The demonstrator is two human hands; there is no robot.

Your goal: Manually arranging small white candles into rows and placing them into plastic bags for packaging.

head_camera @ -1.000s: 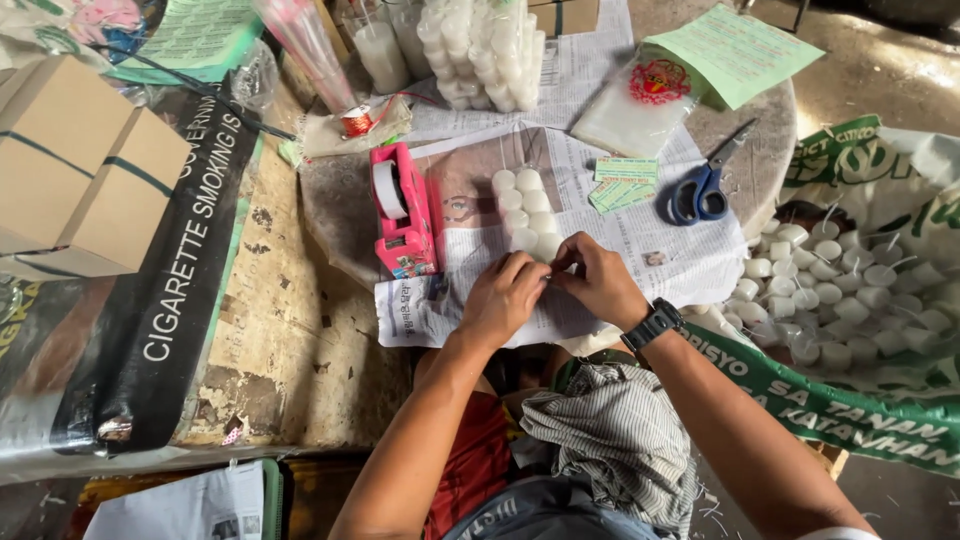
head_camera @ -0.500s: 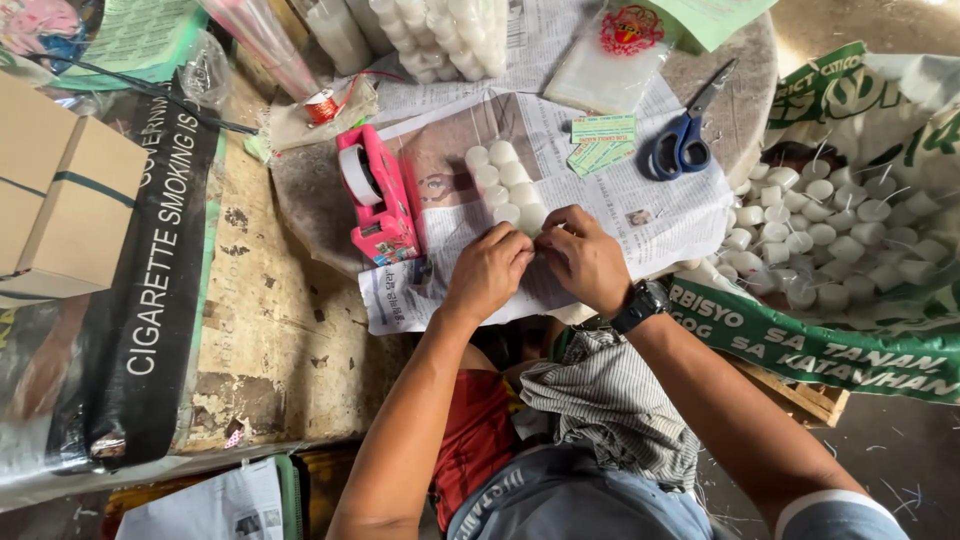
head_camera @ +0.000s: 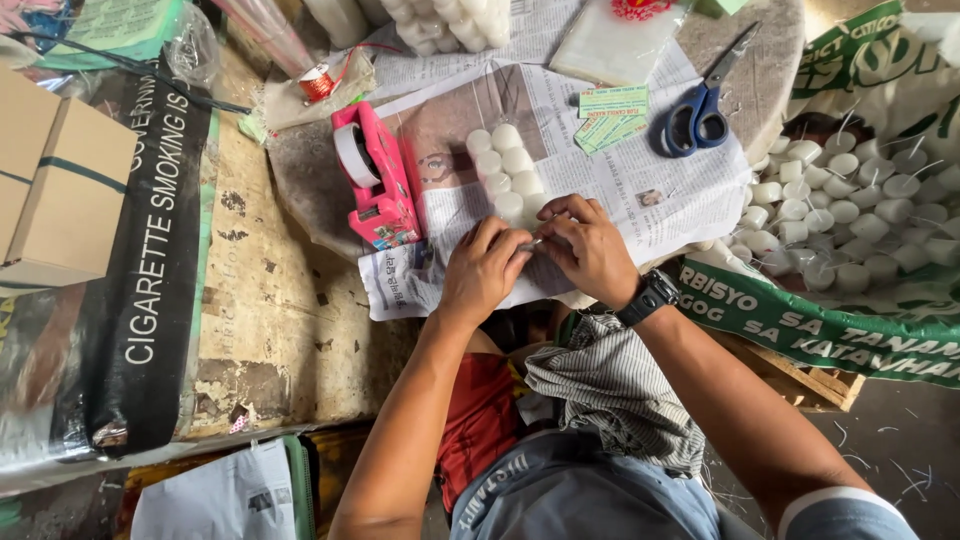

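Observation:
A clear plastic bag packed with several small white candles (head_camera: 507, 172) lies on a sheet of newspaper (head_camera: 640, 195). My left hand (head_camera: 484, 270) and my right hand (head_camera: 590, 246) meet at the near end of that bag, fingers pinched together on its plastic. A black watch sits on my right wrist. What lies between the fingertips is mostly hidden.
A pink tape dispenser (head_camera: 375, 180) stands left of the bag. Blue-handled scissors (head_camera: 700, 105) and green paper labels (head_camera: 612, 115) lie beyond. A sack of loose white candles (head_camera: 850, 215) sits at right. Cardboard boxes (head_camera: 60, 190) stand at left, with packed candle bags (head_camera: 445, 22) at the top.
The view has shifted slightly, so the table things sit higher in the frame. Both hands stay pinched at the near end of the candle bag.

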